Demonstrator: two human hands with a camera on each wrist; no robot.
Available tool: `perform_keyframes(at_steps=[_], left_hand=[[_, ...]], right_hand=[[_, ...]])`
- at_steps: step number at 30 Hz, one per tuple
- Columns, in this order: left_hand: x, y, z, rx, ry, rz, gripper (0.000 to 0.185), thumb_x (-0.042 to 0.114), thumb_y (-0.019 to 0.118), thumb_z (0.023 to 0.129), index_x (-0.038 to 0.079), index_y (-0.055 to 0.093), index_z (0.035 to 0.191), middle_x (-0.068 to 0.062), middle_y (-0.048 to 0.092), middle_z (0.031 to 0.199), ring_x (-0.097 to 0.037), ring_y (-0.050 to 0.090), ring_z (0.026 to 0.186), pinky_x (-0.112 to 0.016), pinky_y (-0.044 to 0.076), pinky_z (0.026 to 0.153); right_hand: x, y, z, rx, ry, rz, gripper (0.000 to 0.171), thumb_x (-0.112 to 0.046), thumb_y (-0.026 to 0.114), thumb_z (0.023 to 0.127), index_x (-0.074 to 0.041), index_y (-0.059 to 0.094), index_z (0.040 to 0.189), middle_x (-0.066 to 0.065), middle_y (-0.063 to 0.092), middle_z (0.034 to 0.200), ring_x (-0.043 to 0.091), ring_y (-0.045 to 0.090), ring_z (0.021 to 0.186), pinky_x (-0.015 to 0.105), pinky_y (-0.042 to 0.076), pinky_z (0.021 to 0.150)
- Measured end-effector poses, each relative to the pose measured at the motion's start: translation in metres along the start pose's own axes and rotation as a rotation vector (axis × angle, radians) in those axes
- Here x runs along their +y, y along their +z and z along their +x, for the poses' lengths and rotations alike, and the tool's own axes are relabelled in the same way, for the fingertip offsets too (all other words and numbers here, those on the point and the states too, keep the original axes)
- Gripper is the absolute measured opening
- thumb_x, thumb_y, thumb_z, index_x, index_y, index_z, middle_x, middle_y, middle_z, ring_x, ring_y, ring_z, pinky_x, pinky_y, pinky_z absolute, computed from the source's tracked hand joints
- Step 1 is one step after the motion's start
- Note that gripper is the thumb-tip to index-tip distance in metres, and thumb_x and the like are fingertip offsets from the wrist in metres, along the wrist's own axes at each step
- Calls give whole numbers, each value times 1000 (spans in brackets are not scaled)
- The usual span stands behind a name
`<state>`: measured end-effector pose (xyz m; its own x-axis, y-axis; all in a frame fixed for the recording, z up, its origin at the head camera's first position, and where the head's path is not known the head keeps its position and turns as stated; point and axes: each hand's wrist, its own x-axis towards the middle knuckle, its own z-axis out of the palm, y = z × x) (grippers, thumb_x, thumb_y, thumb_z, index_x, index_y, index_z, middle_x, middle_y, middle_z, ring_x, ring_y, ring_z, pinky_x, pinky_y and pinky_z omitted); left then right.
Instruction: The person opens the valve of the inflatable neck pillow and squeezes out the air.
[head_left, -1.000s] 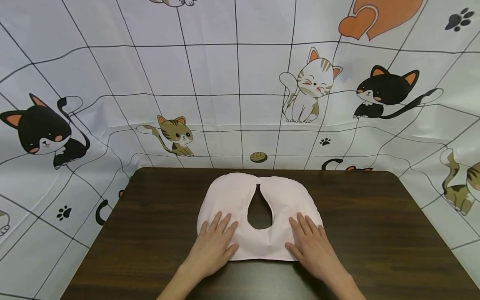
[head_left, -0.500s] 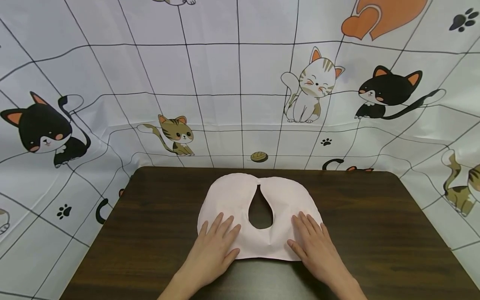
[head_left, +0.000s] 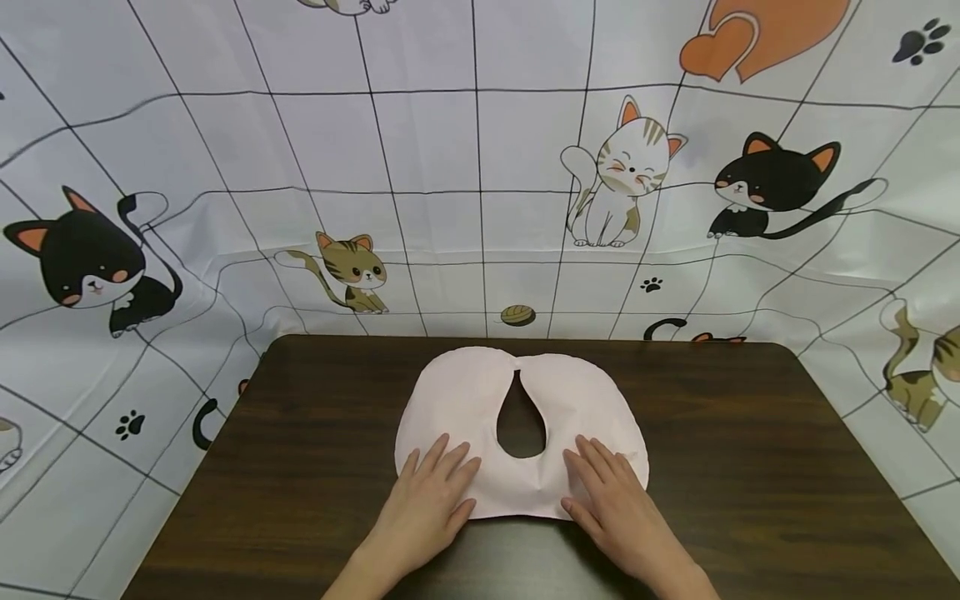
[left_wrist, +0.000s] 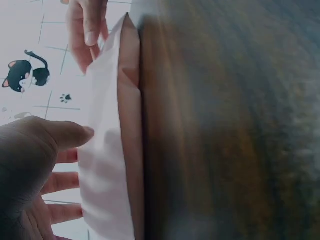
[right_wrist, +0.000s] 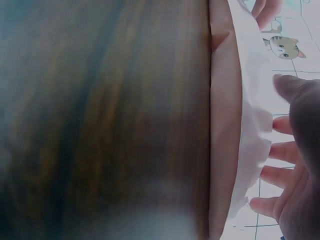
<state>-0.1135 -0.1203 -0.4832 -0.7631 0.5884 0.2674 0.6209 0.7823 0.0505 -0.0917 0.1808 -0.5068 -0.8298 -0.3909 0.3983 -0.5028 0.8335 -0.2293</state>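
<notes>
A: Reading check first: anything printed on that pale pink cover (head_left: 480, 400)?

B: Nothing legible. No brand, no label, no lettering on it from the head view, and both wrist views show only plain fabric (left_wrist: 107, 165). The backdrop (head_left: 420, 167) carries cartoon cats, paw prints and an orange heart on a black grid, no words.

A: So where's the cover sitting?

B: Flat on the dark wooden counter (head_left: 750, 467), about centre and toward the far edge. It's a horseshoe shape with a teardrop opening in the middle, two lobes meeting at the far side.

A: And the hands?

B: Both down on its near edge. Left hand (head_left: 431, 500) lies palm down on the near left lobe, fingers straight and slightly spread, pressing the fabric, gripping nothing. Right hand (head_left: 615, 508) mirrors it on the near right lobe, fingers extended and flat on the cloth, also holding nothing. The teardrop opening lies between them, just beyond the fingertips.

A: Wrist cameras add anything?

B: The left wrist view shows the thumb and fingers (left_wrist: 60, 182) laid on the fabric at the counter's surface, with the other hand's fingertips at the far end. The right wrist view shows the fabric bunched a little under the spread fingers (right_wrist: 280, 175)
</notes>
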Motion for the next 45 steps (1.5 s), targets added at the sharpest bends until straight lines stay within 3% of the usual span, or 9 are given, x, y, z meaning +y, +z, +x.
perform_keyframes(at_steps=[10, 16, 22, 29, 33, 38, 45], left_hand=[[-4, 13, -1, -16, 14, 21, 43, 24, 79, 88, 19, 68, 130, -8, 61, 139, -37, 50, 137, -62, 46, 100], [-3, 12, -1, -69, 4, 22, 45, 28, 77, 91, 18, 67, 134, -9, 58, 144, -37, 47, 140, -62, 43, 104], [-1, 10, -1, -70, -3, -3, 46, 30, 75, 92, 17, 67, 135, -9, 57, 145, -37, 45, 141, -63, 40, 106], [10, -6, 7, 5, 64, -24, 46, 27, 76, 91, 17, 67, 134, -11, 56, 146, -36, 46, 141, -56, 44, 106], [22, -11, 13, -2, 126, -12, 44, 27, 74, 94, 17, 66, 136, -10, 56, 146, -33, 47, 140, -51, 45, 106], [32, -5, 14, -66, 168, 36, 43, 28, 72, 95, 18, 66, 137, -7, 57, 147, -30, 48, 141, -50, 46, 106], [37, 10, 12, -129, 183, 93, 50, 37, 72, 94, 22, 63, 141, -5, 54, 150, -28, 45, 143, -51, 43, 108]], right_hand=[[-2, -1, 1, -63, 4, -30, 52, -21, 81, 85, -5, 63, 131, 23, 52, 147, 43, 49, 134, 65, 40, 105], [-3, -1, 0, -76, 16, -29, 53, -21, 81, 86, -4, 63, 133, 23, 52, 147, 43, 48, 135, 64, 39, 106], [-4, -1, 1, -83, 12, -41, 56, -24, 81, 86, -4, 62, 135, 22, 52, 148, 43, 47, 136, 65, 39, 106], [-13, -4, 11, -26, -53, -45, 61, -26, 82, 85, -6, 61, 139, 20, 52, 149, 40, 48, 136, 64, 42, 103], [-23, -4, 17, -14, -119, -37, 60, -27, 81, 86, -5, 62, 139, 19, 53, 148, 40, 49, 136, 64, 43, 102], [-33, -1, 17, -69, -152, -48, 59, -29, 79, 89, -7, 62, 140, 16, 52, 151, 38, 47, 139, 64, 43, 102], [-37, 3, 13, -218, -109, -61, 57, -28, 74, 93, -7, 59, 144, 18, 48, 154, 34, 42, 144, 64, 39, 106]])
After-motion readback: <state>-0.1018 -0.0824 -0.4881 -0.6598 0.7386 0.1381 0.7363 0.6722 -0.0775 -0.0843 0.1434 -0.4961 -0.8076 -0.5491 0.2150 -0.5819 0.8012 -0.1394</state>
